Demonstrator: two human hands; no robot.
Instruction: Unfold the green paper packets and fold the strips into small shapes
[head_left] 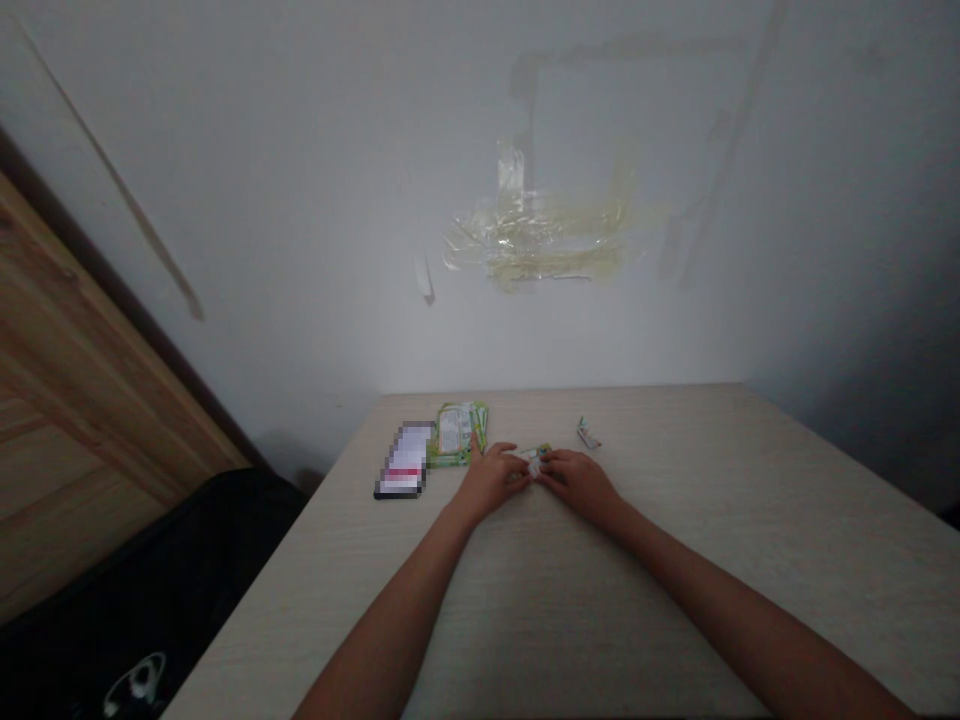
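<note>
Near the middle of the table, a small white-and-green printed piece, paper or wrapper [534,465], is pinched between both hands. My left hand [491,480] grips its left side, with the thumb and a finger closed on it and another finger raised toward the stack behind. From the other side my right hand [576,482] holds it, fingertips bent together. Much of the piece is hidden by the fingers. Just beyond my left hand lies a stack of flat green-and-white printed packets or cards [455,430].
A phone [405,460] with a blurred screen lies left of the stack. Behind my right hand is a small crumpled wrapper [588,434]. The pale wooden table [660,440] meets a wall with peeling clear tape [555,235]. A black bag [180,560] stands at left.
</note>
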